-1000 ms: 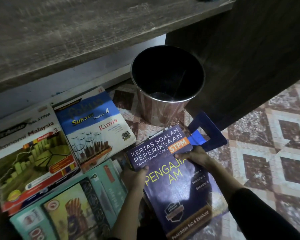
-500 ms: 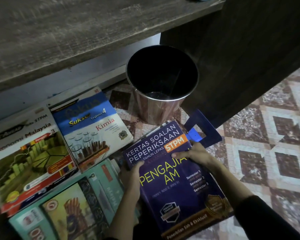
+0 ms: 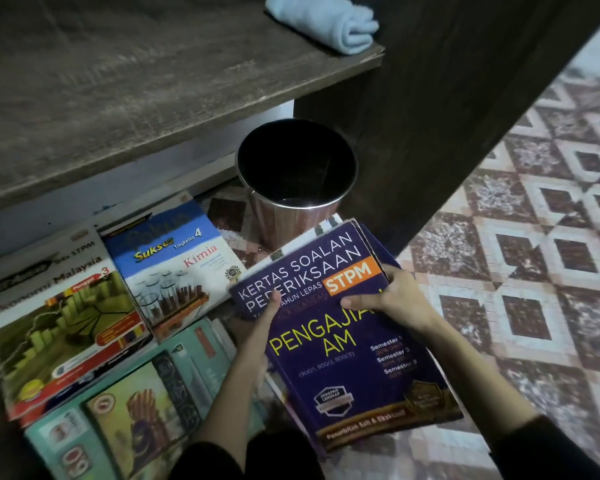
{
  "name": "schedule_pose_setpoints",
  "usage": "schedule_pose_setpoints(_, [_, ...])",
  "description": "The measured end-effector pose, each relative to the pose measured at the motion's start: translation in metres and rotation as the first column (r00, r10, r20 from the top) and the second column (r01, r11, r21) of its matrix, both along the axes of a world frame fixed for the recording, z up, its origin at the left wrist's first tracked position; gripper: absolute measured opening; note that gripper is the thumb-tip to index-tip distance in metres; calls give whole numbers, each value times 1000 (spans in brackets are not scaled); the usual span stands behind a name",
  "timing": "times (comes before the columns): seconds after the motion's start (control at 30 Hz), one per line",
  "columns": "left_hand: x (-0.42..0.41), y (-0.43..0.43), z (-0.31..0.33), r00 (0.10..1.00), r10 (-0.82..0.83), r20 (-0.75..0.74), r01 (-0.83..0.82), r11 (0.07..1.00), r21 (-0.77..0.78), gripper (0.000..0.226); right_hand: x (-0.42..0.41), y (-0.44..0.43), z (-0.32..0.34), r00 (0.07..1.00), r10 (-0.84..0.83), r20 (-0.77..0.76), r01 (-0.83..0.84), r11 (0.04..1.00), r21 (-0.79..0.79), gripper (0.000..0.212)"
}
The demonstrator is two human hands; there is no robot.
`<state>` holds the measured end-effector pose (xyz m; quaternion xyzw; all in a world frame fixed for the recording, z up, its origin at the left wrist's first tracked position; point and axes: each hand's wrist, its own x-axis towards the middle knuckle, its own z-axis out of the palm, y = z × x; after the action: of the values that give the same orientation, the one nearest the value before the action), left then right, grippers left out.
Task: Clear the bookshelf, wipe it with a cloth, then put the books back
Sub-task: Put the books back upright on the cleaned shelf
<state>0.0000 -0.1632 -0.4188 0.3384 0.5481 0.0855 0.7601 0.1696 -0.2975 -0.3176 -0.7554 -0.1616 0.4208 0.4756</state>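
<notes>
You grip the glossy purple books [image 3: 347,368] at both edges, thumbs on the cover: left hand [image 3: 257,318], right hand [image 3: 392,299], low beside the round steel bin [image 3: 297,188]. A soft rolled cloth [image 3: 340,24] lies on the rough wooden shelf [image 3: 153,81]. Probably restocking: lift them level, clear of the cloth.

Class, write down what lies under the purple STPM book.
Beneath the purple STPM book, the pale edge of another book peeks out at its far end; that cover is hidden.
</notes>
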Motion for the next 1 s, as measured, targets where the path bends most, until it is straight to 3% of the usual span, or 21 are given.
schedule_pose_setpoints(0.23, [7, 7, 107, 995, -43, 95, 20, 972, 232, 110, -9, -13, 79, 974, -72, 214, 50, 993, 108, 63])
schedule_pose_setpoints(0.33, [7, 7, 160, 963, -104, 249, 9, 935, 355, 81, -16, -16, 115, 966, -121, 227, 69, 972, 224, 64])
schedule_pose_setpoints(0.37, [7, 9, 174, 957, -92, 277, -23, 922, 387, 80, -21, -17, 130, 964, -141, 227, 76, 959, 272, 63])
schedule_pose_setpoints(0.53, [4, 25, 247, 924, -29, 381, -183, 841, 509, 97, -40, -13, 198, 960, -210, 184, 98, 870, 482, 48])
schedule_pose_setpoints(0.63, [-12, 46, 282, 889, -5, 458, -265, 809, 524, 125, -46, 3, 234, 963, -232, 137, 123, 830, 544, 44])
schedule_pose_setpoints(0.73, [-39, 62, 277, 932, -63, 358, -160, 814, 559, 138, -47, 28, 257, 973, -229, 42, 166, 808, 566, 41])
schedule_pose_setpoints(0.83, [-60, 57, 262, 931, -200, 305, 8, 848, 530, 107, -45, 60, 267, 979, -197, -55, 194, 810, 553, 33])
schedule_pose_setpoints(1.0, [-68, 76, 278, 950, -55, 307, -92, 890, 446, 81, -33, 129, 267, 990, -93, -102, 130, 877, 463, 34])
